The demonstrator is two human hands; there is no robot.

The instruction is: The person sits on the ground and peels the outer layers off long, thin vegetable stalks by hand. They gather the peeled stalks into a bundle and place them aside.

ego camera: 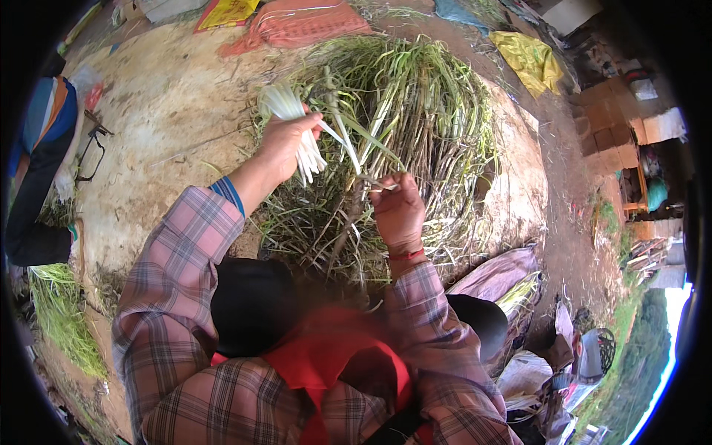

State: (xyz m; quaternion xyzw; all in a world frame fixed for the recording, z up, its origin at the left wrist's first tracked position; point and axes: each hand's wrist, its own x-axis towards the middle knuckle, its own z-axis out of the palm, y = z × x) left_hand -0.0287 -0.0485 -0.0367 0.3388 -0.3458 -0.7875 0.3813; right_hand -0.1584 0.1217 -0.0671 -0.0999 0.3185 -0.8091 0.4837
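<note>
My left hand (282,139) grips a bundle of pale white plant stalks (307,158), their white ends fanned out above the fist. From this hand a single white stalk (347,142) slants down towards my right hand (399,208). The right fingertips are pinched on a thin, withered leaf strip (381,182) near that stalk's lower end; how the two join is hard to make out. Beneath both hands lies a large heap of long green-leaved stalks (439,89), with brown, dirty stems turned towards me. Loose trimmed leaves (300,222) litter its near left side.
A pale, soiled board (167,105) lies under the heap. Another person's dark-clothed leg (39,217) is at the left, beside a green bunch (67,317). Orange mesh sacking (306,25) and a yellow sack (525,61) lie beyond. Bricks (606,122) are stacked at right.
</note>
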